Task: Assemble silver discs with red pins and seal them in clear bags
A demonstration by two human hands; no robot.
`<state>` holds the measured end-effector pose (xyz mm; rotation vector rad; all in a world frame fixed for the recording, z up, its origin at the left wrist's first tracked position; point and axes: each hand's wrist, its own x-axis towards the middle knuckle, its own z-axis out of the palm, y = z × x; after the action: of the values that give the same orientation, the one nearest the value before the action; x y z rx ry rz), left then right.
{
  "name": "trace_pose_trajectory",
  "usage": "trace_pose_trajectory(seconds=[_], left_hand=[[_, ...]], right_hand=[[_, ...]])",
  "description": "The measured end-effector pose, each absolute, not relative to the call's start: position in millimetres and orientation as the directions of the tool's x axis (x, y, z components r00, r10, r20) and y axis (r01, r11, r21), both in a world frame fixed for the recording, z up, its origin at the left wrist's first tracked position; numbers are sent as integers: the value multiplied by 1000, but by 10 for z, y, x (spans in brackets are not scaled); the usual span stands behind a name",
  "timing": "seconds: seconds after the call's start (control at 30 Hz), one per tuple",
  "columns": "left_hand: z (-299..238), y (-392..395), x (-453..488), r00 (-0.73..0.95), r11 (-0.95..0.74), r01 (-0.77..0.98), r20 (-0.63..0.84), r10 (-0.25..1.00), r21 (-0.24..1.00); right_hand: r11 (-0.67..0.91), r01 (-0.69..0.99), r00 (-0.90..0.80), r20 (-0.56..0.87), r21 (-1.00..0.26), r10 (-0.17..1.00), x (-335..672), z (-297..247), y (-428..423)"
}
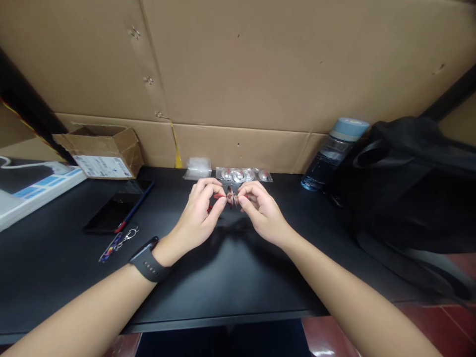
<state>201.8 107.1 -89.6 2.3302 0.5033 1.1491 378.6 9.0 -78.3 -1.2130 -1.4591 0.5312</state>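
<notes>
Both my hands meet over the middle of the black table (pixel 230 277). My left hand (pixel 201 213), with a dark watch on its wrist, pinches a small red and silver part (pixel 231 197) from the left. My right hand (pixel 260 208) pinches the same small part from the right, fingers curled. The part is too small to name exactly; it has a red wire or strip and a shiny metal disc. Behind the hands lies a clear bag of shiny metal discs (pixel 243 175) and a small clear plastic bag (pixel 198 167).
A water bottle (pixel 332 153) and a black bag (pixel 412 183) stand at the right. At the left are a phone (pixel 113 210), a pen (pixel 134 208), a keychain (pixel 117 244), a cardboard box (pixel 102 151) and a white box (pixel 33 186). Cardboard walls (pixel 260 64) rise behind.
</notes>
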Motion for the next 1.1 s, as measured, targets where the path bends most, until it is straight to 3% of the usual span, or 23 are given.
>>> trace_pose_trajectory(seconds=[0.13, 0.37, 1.1], left_hand=[[-890, 1063, 2013, 565, -822, 123, 641, 519, 557], [-907, 1046, 2017, 582, -822, 130, 629, 516, 554], [-941, 1107, 2024, 608, -822, 172, 598, 522, 543]], right_hand=[[354, 182, 169, 383, -918, 908, 3739, -781, 104], [178, -153, 189, 148, -972, 971, 3666, -770, 83], [119, -112, 114, 107, -986, 988, 3748, -753, 79]])
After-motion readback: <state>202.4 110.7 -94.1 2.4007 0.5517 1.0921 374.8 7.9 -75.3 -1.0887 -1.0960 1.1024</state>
